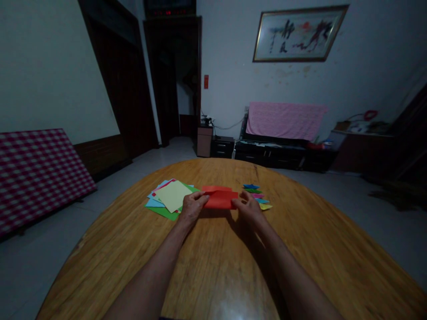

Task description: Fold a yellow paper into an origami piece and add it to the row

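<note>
A folded sheet of red paper (220, 201) is held between my two hands just above the wooden table. My left hand (192, 206) grips its left end, thumb on top. At the right end, my right hand (249, 208) pinches the near corner between thumb and fingers. The far part of the sheet shows as a second red layer behind a fold. Left of my left hand lies a loose pile of coloured paper sheets (171, 195), a pale yellow one uppermost. Beyond my right hand, several small folded paper boats (252, 191) in blue, green, pink and yellow form a row.
The round wooden table (213, 266) has its curved far edge ahead. On the left stands a panel with a red-and-white checked cloth (40, 173). Against the far wall are a low black cabinet (270, 153) and a pink cloth (283, 120) over a large flat object.
</note>
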{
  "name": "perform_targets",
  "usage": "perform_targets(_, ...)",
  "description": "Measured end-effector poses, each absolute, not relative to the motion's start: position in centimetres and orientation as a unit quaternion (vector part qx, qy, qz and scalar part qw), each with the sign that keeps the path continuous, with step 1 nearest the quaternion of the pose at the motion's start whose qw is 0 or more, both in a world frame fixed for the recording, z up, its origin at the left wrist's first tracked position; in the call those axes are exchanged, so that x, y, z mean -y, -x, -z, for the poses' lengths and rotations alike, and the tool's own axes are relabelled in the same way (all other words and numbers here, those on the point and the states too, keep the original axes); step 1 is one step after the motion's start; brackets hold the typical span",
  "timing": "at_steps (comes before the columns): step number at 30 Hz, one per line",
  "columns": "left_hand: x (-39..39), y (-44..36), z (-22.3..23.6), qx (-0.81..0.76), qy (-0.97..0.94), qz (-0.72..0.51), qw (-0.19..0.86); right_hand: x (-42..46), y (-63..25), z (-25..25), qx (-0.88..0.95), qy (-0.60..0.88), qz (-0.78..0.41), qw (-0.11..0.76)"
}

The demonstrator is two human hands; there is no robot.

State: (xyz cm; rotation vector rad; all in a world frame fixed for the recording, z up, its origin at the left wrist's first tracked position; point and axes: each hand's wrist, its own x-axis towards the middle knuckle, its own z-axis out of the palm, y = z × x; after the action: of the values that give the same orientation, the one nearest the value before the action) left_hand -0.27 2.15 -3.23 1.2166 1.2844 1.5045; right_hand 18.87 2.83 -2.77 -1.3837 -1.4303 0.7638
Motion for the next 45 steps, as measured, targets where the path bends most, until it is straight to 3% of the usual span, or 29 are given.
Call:
perform_targets(3, -2.0, 0.1, 3.0, -0.494, -0.49, -0.596, 0.401, -2.4, -19.0, 2.3, 0.546, 0.488, -0.488, 0.475)
perform_targets(6, -2.0, -0.1, 3.3, -0.488, -0.497, -0.59, 0.409, -2.1, -18.9, 1.9, 0.491, 0.444, -0.554, 0.505)
perform_targets(11, -2.2, -0.3, 3.8, -0.475, -0.506, -0.589, 0.415, -2.2, -18.6, 1.7, 0.451, 0.413, -0.574, 0.545)
perform_targets(21, -2.4, -0.2, 3.7, -0.393, -0.42, -0.61, 0.545, -2.3, -18.8, 1.8, 0.478, 0.443, -0.528, 0.545)
perform_targets(36, -2.4, 0.0, 4.3, -0.481, -0.483, -0.562, 0.47, -2.0, -18.7, 1.4, 0.503, 0.467, -0.503, 0.525)
perform_targets(45, -2.6, 0.2, 4.4, -0.47, -0.478, -0.572, 0.472, -2.3, -19.5, 1.8, 0.509, 0.429, -0.554, 0.5)
